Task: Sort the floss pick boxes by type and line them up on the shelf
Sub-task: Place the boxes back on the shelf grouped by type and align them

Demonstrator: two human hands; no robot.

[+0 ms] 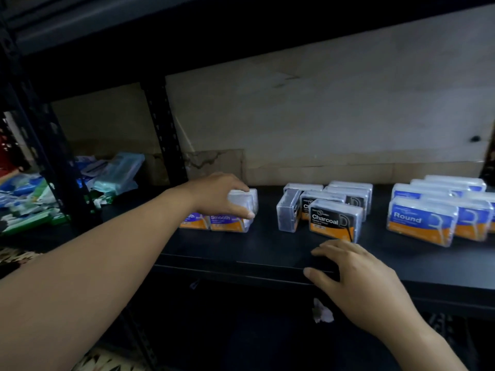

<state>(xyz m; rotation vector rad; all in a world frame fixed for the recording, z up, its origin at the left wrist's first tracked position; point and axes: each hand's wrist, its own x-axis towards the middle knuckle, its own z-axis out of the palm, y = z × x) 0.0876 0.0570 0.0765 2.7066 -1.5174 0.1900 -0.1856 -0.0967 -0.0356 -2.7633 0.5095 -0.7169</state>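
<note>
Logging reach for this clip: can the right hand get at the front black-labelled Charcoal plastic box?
Probably yes: the right hand sits open just before the black-labelled Charcoal plastic box, nothing between.

Leftmost Smooth box (193, 222) half behind left hand (217, 195)

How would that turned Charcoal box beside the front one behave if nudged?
The turned box looks like hard clear plastic: probably stiff, light. On its narrow base it may tip easily, or slide on the smooth shelf.
</note>
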